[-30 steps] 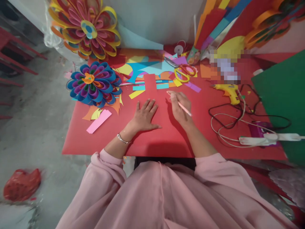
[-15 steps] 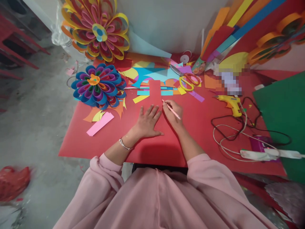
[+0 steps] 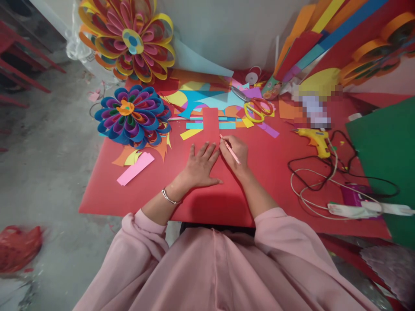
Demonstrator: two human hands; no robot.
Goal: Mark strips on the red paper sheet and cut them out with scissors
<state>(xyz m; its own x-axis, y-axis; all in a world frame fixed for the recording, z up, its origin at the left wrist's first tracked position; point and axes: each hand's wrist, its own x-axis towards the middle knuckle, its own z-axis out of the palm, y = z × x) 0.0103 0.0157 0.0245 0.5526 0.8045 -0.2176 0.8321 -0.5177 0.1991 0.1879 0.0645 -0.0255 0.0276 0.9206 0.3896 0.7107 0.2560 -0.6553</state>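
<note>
My left hand point(image 3: 201, 166) lies flat with fingers spread on red paper, its fingertips at the lower end of a red paper strip point(image 3: 210, 122). My right hand point(image 3: 235, 153) is closed around a pink pencil point(image 3: 231, 150) beside that strip's right edge. The pencil slants, one end up by my fingertips; whether it touches the paper I cannot tell. Beyond the strip are cut turquoise, yellow and purple paper pieces point(image 3: 227, 125). A pair of scissors point(image 3: 254, 108) with yellow and red handles rests among scraps behind my right hand.
Two looped paper flowers, one blue and purple point(image 3: 129, 119), one yellow and pink point(image 3: 129, 43), stand at the left. Pink strips point(image 3: 136, 169) lie near my left forearm. To the right are a yellow glue gun point(image 3: 314, 140), tangled cords, a power strip point(image 3: 353, 210) and a green sheet point(image 3: 385, 155).
My right hand, with the pencil in it, has shifted very slightly left and the pencil stands a little steeper. My left hand stays in place.
</note>
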